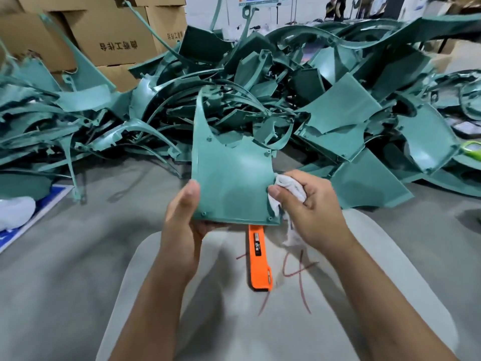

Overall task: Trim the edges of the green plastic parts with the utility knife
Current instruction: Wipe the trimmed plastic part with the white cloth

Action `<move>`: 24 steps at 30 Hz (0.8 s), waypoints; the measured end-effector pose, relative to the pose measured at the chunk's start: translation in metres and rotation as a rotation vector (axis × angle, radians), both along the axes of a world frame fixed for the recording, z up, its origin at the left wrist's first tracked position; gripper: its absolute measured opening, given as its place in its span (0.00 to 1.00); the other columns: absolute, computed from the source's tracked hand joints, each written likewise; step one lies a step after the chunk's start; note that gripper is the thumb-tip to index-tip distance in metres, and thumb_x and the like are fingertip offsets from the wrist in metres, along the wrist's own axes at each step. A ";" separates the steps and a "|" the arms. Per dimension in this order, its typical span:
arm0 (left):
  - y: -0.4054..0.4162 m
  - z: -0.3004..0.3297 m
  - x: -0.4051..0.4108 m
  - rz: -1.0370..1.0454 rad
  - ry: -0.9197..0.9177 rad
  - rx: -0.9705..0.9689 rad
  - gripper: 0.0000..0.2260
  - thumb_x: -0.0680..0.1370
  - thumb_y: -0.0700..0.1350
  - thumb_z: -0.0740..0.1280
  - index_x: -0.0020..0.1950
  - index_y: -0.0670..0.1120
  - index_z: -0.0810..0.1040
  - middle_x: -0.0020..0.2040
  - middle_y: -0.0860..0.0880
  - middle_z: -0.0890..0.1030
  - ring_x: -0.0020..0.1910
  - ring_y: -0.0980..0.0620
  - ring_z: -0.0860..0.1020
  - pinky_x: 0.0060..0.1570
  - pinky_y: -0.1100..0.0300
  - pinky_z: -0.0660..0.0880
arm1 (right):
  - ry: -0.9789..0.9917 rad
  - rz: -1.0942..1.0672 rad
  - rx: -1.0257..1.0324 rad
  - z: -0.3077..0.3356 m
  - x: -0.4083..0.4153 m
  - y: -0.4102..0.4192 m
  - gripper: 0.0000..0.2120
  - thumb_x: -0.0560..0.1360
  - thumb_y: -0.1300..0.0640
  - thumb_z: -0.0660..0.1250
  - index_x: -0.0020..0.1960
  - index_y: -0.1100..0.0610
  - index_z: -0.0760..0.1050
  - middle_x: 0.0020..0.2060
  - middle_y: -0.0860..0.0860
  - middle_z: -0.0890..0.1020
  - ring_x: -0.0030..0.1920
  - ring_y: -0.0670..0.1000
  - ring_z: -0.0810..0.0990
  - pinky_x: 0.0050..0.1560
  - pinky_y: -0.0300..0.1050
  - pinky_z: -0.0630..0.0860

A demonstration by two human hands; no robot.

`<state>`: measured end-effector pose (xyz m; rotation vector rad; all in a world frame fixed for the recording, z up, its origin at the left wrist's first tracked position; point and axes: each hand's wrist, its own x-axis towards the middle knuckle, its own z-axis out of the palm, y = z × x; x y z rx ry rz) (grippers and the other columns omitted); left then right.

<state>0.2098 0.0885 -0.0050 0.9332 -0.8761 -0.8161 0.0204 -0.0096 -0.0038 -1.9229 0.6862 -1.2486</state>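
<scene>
Green panel (229, 178) held upright over the lap, just in front of the big heap of green parts (260, 100) on the grey floor (65, 243); flat lower body with two long curved horns rising toward the heap, small screw bosses near the corners. Left hand (182, 225) clamped on the panel's lower left corner, thumb flat against the near face, fingers curled behind and under the bottom edge. Right hand (309, 204) bunched round a white rag (289, 191), thumb tip pressed to the panel's right edge, rag sandwiched against that edge; no blade in either hand. Orange utility knife (259, 256) lying below the panel's bottom edge on the pale cloth-covered lap (325, 282), tip end hidden behind the panel, blade state impossible to tell. Judged light: carried easily by one corner pinch. Judged thin and semi-stiff: flat body likely to hold shape, horns likely to flex and whip under knife pressure. Glossy-looking surface, probably slippery when gripped bare, rag useful there. Broken, jagged rims visible on parts in the heap, so edges likely sharp enough to nick fingers. Best hold probably on the flat lower body close to the edge being trimmed, thumb on the face, fingers behind, well off the cutting line; horns poor handles. Cardboard boxes (112, 35) stacked behind the heap, left side
</scene>
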 end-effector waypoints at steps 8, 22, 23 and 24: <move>0.000 -0.001 -0.017 0.164 0.156 -0.070 0.10 0.76 0.38 0.71 0.53 0.50 0.87 0.56 0.45 0.86 0.55 0.45 0.85 0.57 0.45 0.81 | -0.247 -0.088 0.127 -0.007 0.025 0.010 0.08 0.80 0.54 0.72 0.42 0.50 0.80 0.32 0.42 0.79 0.33 0.43 0.74 0.35 0.37 0.71; -0.003 -0.002 -0.038 0.336 0.266 -0.111 0.12 0.79 0.37 0.70 0.50 0.54 0.88 0.54 0.50 0.87 0.53 0.49 0.85 0.52 0.53 0.82 | -0.449 -0.201 0.355 -0.019 0.039 0.019 0.08 0.80 0.51 0.73 0.45 0.54 0.83 0.35 0.43 0.83 0.36 0.43 0.77 0.37 0.36 0.75; -0.004 -0.002 -0.039 0.349 0.278 -0.117 0.12 0.79 0.37 0.70 0.50 0.55 0.88 0.54 0.51 0.87 0.54 0.50 0.85 0.51 0.54 0.82 | -0.458 -0.200 0.370 -0.019 0.039 0.020 0.08 0.80 0.51 0.73 0.45 0.54 0.83 0.35 0.43 0.83 0.35 0.43 0.77 0.37 0.36 0.75; -0.003 -0.003 -0.039 0.362 0.288 -0.125 0.12 0.78 0.37 0.71 0.50 0.55 0.88 0.54 0.51 0.87 0.54 0.50 0.85 0.51 0.54 0.82 | -0.469 -0.200 0.389 -0.019 0.040 0.021 0.08 0.81 0.52 0.73 0.44 0.54 0.83 0.35 0.43 0.83 0.35 0.43 0.77 0.37 0.37 0.75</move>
